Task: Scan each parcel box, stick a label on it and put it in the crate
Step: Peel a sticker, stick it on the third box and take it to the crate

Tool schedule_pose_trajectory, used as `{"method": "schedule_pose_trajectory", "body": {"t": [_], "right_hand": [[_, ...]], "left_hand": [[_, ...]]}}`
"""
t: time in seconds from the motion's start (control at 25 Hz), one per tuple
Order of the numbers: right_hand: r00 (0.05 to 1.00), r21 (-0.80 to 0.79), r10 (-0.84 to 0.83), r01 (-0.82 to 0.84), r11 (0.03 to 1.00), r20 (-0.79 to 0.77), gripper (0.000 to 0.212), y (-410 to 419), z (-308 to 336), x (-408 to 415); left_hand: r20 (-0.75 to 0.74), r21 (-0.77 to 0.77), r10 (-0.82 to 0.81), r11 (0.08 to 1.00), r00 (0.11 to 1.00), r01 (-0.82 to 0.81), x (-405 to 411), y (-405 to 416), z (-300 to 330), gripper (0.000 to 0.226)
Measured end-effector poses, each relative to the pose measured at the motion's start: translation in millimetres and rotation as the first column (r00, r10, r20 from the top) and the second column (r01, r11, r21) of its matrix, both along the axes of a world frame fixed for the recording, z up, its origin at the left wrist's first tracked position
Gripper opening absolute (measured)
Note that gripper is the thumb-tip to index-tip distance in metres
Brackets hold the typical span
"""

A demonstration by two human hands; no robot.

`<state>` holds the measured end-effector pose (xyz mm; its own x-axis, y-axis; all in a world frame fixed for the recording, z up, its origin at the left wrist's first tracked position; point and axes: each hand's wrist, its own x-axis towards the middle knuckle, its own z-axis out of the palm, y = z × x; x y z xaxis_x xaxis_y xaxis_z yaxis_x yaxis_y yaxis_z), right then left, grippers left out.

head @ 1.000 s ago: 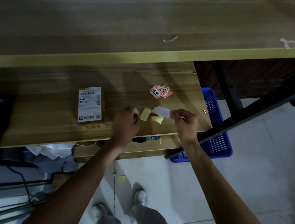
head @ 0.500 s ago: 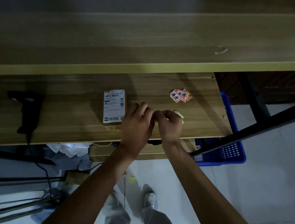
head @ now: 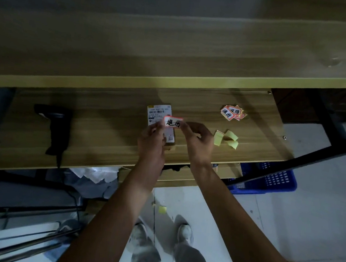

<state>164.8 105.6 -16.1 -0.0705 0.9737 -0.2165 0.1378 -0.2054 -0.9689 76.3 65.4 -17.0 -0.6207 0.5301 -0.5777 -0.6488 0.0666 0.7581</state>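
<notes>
The parcel box [head: 161,127] lies flat on the wooden shelf [head: 107,127], address sheet up. All positions below are given relative to this box.

The label [head: 173,122], white with a red border and black characters, is held just above the box's right edge. The left hand [head: 153,138] pinches its left end; the right hand [head: 197,140] pinches its right end. Fingers of both hands are clamped on the label.

The scanner [head: 55,128] lies well to the left of the box. The stack of spare labels [head: 232,112] lies to the right and farther back. The yellow backing scraps [head: 226,138] lie to the right, near the right hand. The blue crate [head: 274,181] stands on the floor, right of and below the box.

Probable faults from this position:

- Label folds onto itself if tension between the hands drops.
- Label covers the barcode if lowered over the printed sheet; scanning then fails.
- Adhesive clings to a fingertip on release, lifting or skewing the label.
- Uneven pressing leaves wrinkles.
- Dim lighting hampers alignment.
</notes>
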Motion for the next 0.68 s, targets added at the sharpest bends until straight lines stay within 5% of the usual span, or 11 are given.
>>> {"method": "schedule_pose_trajectory", "body": {"t": [0.2,0.28,0.44,0.68], "right_hand": [[0.998,0.000,0.054,-0.054,0.999,-0.031,0.006,1,-2,-13],[0.999,0.020,0.033,-0.033,0.999,-0.011,0.014,5,-5,-18],[0.998,0.022,0.028,-0.030,0.999,0.064,0.008,13,-14,-31],[0.981,0.046,0.071,-0.081,0.996,0.183,0.019,42,-37,-66]], "left_hand": [[0.030,0.017,0.012,1.000,0.999,-0.012,-11,-3,-3,0.006],[-0.094,-0.017,-0.042,0.999,0.995,0.041,-17,-5,-3,0.010],[-0.586,-0.339,-0.379,0.918,0.716,0.208,-35,-8,-5,0.030],[-0.643,-0.500,-0.519,0.841,0.563,0.205,-68,37,-16,0.018]]}}
